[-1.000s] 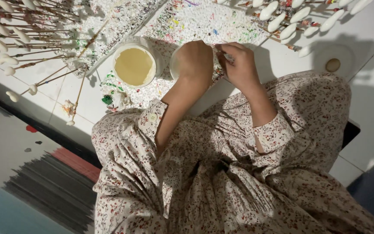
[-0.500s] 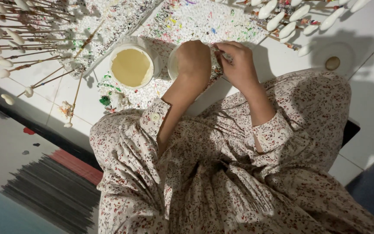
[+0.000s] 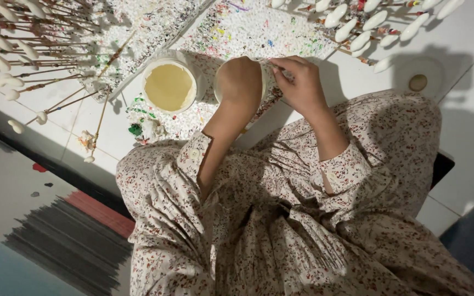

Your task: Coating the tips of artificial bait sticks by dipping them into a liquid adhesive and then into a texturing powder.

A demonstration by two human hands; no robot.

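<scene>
The white tub (image 3: 264, 82) sat on the paint-flecked sheet (image 3: 248, 33), beside the open cream-filled pot (image 3: 168, 86); the left hand (image 3: 240, 82) cupped it, the right hand (image 3: 302, 82) pinched its rim (contents hidden); steadying it low seemed wise

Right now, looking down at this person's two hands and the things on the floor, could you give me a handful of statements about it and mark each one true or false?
1. The left hand rests over a round white container. True.
2. The tub of pale yellow liquid stands to the right of both hands. False: it stands to their left, beside the left hand.
3. The right hand touches the same container's rim. True, as far as the view shows.
4. The sticks with white oval tips lie in the person's lap. False: they lie on the floor beyond the hands.
5. The sleeves are plain blue. False: they are cream with a small flower print.
</scene>
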